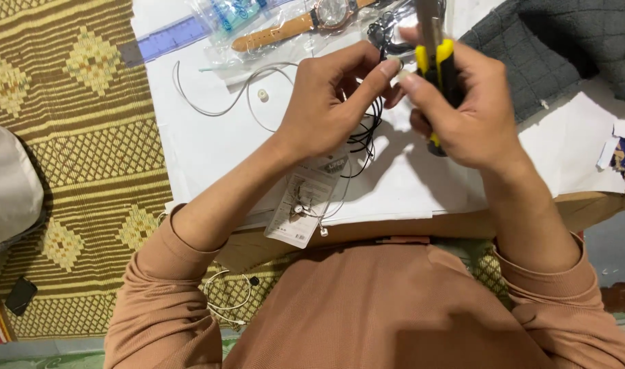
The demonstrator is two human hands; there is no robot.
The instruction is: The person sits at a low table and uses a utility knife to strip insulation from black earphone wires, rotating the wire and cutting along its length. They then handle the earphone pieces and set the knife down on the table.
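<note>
Peach sleeves (367, 307) fill the foreground below the white paper sheet (210, 143). Above that sheet, the right hand (473, 113) is closed around yellow-and-black pliers (435, 58), while the left hand (326, 102) pinches a black cable (367, 137) at the pliers' tip. A wristwatch (305, 20) in plastic lies at the sheet's far edge.

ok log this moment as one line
right hand: grips yellow-black tool | left hand: fingertips at tool tip | black cable beneath

pliers (435, 65): glossy yellow-black plastic grips | sheet (210, 147): matt white paper | mat (87, 137): rough woven
</note>
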